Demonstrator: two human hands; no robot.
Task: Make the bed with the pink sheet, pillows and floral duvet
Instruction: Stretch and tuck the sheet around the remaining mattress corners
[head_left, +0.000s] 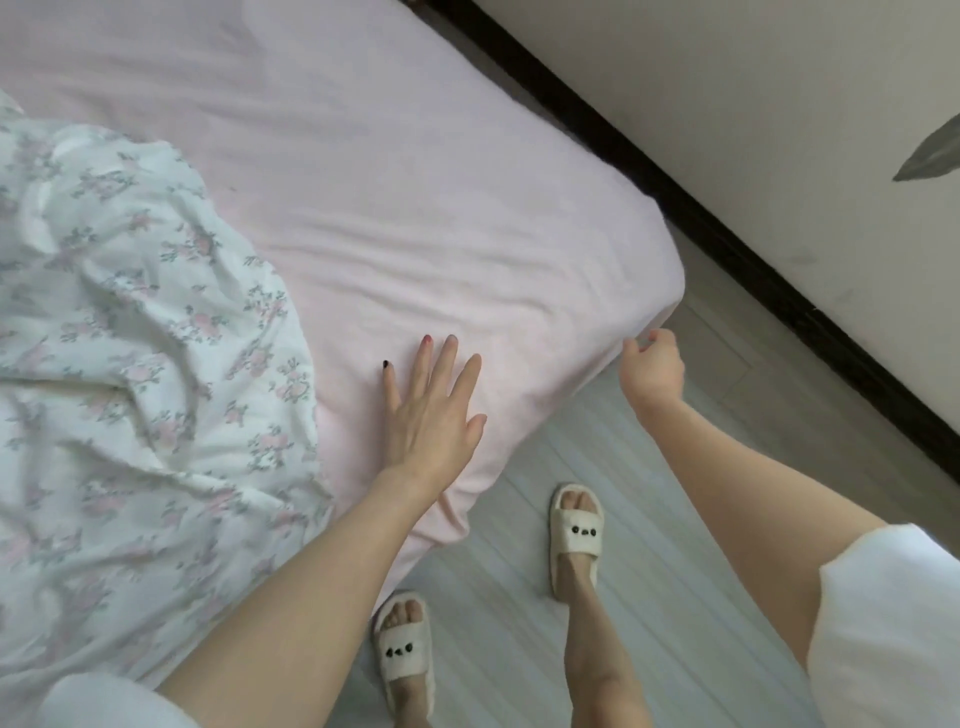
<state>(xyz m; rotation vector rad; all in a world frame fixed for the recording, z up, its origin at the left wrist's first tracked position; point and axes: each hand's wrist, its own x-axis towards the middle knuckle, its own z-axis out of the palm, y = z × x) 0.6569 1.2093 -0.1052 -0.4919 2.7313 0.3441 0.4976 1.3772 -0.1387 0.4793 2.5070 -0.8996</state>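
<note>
Smooth pale-pink fitted sheet (395, 171) stretched over the mattress, centre to far left. Crumpled white floral-print duvet (130, 332) heaped on its near left. Left hand (434, 410) flat, fingers spread, pressing the sheet's near edge. Right hand (653, 370) pinching the sheet's right corner.

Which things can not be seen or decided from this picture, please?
- Head view: pillows are not visible; the bed runs past the top and left edges.
- Floral duvet: the left edge cuts it, so its full spread is unknown.
- Right hand: it pinches the pink sheet at the corner; the mattress hides the hem below.
- Left hand lies flat, covering the sheet beneath.
</note>
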